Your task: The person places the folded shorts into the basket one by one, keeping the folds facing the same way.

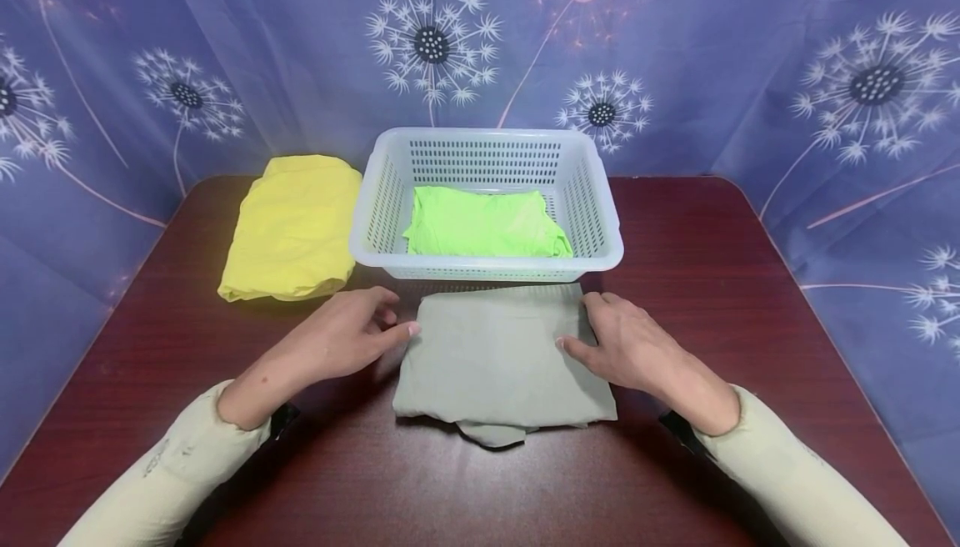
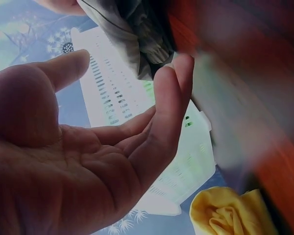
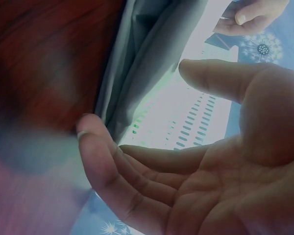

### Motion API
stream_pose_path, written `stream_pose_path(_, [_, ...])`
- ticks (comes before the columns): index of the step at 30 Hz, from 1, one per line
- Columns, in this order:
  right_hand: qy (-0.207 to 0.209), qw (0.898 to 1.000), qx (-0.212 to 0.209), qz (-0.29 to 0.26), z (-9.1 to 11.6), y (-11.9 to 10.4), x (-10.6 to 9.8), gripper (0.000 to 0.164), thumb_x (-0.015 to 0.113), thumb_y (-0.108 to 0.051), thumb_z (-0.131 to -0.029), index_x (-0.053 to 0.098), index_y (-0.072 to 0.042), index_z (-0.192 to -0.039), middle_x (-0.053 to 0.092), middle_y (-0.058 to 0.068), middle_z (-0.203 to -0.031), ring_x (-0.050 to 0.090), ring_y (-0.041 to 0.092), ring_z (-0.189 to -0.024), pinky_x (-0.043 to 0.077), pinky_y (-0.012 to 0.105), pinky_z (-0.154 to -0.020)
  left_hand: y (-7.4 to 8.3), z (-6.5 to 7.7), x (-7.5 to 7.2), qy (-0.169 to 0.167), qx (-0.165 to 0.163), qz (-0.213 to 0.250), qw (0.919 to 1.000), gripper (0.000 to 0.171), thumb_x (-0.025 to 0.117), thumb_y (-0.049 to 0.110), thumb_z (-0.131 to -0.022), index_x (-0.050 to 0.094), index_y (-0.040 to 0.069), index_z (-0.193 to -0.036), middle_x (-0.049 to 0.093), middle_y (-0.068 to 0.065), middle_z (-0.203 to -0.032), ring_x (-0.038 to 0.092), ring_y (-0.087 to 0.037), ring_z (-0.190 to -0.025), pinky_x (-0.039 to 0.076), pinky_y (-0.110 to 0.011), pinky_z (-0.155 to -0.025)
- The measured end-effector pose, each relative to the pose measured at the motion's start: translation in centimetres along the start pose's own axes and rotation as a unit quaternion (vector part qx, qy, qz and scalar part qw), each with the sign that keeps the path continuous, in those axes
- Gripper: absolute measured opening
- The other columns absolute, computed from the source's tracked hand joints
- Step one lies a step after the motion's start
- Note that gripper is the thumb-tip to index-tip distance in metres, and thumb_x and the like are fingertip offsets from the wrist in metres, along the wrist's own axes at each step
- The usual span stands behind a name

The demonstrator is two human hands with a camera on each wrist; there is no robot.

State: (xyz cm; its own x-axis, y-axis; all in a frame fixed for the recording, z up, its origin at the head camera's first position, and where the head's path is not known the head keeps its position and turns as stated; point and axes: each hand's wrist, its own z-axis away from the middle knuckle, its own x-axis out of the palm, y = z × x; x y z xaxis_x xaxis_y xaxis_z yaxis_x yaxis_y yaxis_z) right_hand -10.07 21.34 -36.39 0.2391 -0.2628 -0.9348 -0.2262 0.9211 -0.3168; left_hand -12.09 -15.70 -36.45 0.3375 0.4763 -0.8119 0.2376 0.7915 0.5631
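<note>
A grey folded cloth (image 1: 502, 355) lies flat on the dark red table, its layered edge and a small loose flap towards me. My left hand (image 1: 348, 334) is beside its left edge, thumb tip close to the fabric, fingers loosely bent and holding nothing. At the opposite edge, the thumb of my right hand (image 1: 630, 343) reaches over the top of the cloth while its fingers lie along the side. In the right wrist view the grey cloth (image 3: 152, 63) shows between the thumb and loosely bent fingers, not squeezed. The left wrist view shows the left palm (image 2: 73, 171) facing the cloth.
Right behind the grey cloth stands a white perforated plastic basket (image 1: 487, 263) with a bright green folded cloth (image 1: 480, 222) inside. A yellow folded cloth (image 1: 292, 230) lies left of the basket. A blue dandelion-print curtain (image 1: 300, 30) hangs behind the table (image 1: 465, 497).
</note>
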Motion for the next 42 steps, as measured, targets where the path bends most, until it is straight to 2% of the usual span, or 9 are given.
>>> stream_pose_path(5, [0.000,1.000,0.006,-0.002,-0.2,0.1,0.1,0.046,0.077,-0.035,-0.095,0.061,0.005,-0.111,0.060,0.012,-0.096,0.058,0.028,-0.086,0.052,0.046,-0.078,-0.1,-0.1,0.1,-0.011,-0.006,-0.001,0.9999,0.070,0.070,0.051,-0.100,0.059,-0.006,-0.141,0.075,-0.009,-0.115,0.073,-0.019,-0.101,0.058,-0.046,-0.094])
stream_pose_path(12, [-0.001,1.000,0.014,0.001,-0.4,0.2,0.2,0.057,0.075,-0.037,-0.096,0.060,0.010,-0.124,0.062,0.021,-0.111,0.061,0.035,-0.100,0.053,0.052,-0.088,-0.1,-0.2,0.0,-0.028,-0.020,0.006,0.9994,0.074,0.069,0.053,-0.101,0.056,-0.004,-0.145,0.074,-0.008,-0.120,0.072,-0.017,-0.103,0.058,-0.046,-0.096])
stream_pose_path(17, [-0.007,1.000,0.020,-0.002,-0.5,0.2,0.2,0.062,0.074,-0.038,-0.097,0.057,0.012,-0.129,0.060,0.025,-0.118,0.060,0.037,-0.104,0.052,0.054,-0.091,0.0,-0.2,0.0,-0.035,-0.022,0.013,0.9991,0.077,0.068,0.055,-0.101,0.053,-0.005,-0.147,0.074,-0.008,-0.122,0.072,-0.017,-0.104,0.057,-0.046,-0.097])
stream_pose_path(28, [-0.021,0.999,0.023,-0.012,-0.6,0.2,0.3,0.077,0.072,-0.039,-0.098,0.044,0.018,-0.143,0.056,0.031,-0.130,0.058,0.040,-0.116,0.051,0.056,-0.100,-0.2,-0.6,0.1,-0.053,-0.018,0.037,0.9977,0.077,0.068,0.055,-0.101,0.052,-0.004,-0.149,0.074,-0.005,-0.122,0.069,-0.011,-0.094,0.058,-0.042,-0.090])
stream_pose_path(34, [-0.036,0.999,0.033,-0.022,-0.8,0.2,0.4,0.081,0.072,-0.042,-0.098,0.042,0.016,-0.147,0.055,0.030,-0.128,0.059,0.038,-0.111,0.052,0.056,-0.098,-0.5,-0.9,0.4,-0.078,-0.021,0.076,0.9938,0.075,0.068,0.051,-0.102,0.051,-0.004,-0.151,0.073,-0.006,-0.123,0.070,-0.009,-0.088,0.056,-0.035,-0.082])
stream_pose_path(39, [-0.046,0.998,0.037,-0.035,-1.2,0.5,0.4,0.082,0.070,-0.043,-0.099,0.041,0.017,-0.148,0.054,0.032,-0.132,0.058,0.039,-0.116,0.050,0.057,-0.101,-0.7,-1.1,0.6,-0.108,-0.015,0.139,0.9843,0.075,0.069,0.042,-0.103,0.045,-0.009,-0.153,0.070,-0.014,-0.129,0.074,-0.015,-0.089,0.057,-0.033,-0.078])
stream_pose_path(42, [-0.050,0.997,0.038,-0.042,-1.3,0.7,0.4,0.082,0.069,-0.043,-0.100,0.041,0.017,-0.148,0.054,0.033,-0.132,0.057,0.039,-0.117,0.050,0.058,-0.101,-0.7,-1.2,0.7,-0.115,-0.019,0.158,0.9806,0.075,0.069,0.040,-0.104,0.043,-0.009,-0.154,0.069,-0.017,-0.132,0.074,-0.017,-0.089,0.057,-0.033,-0.080])
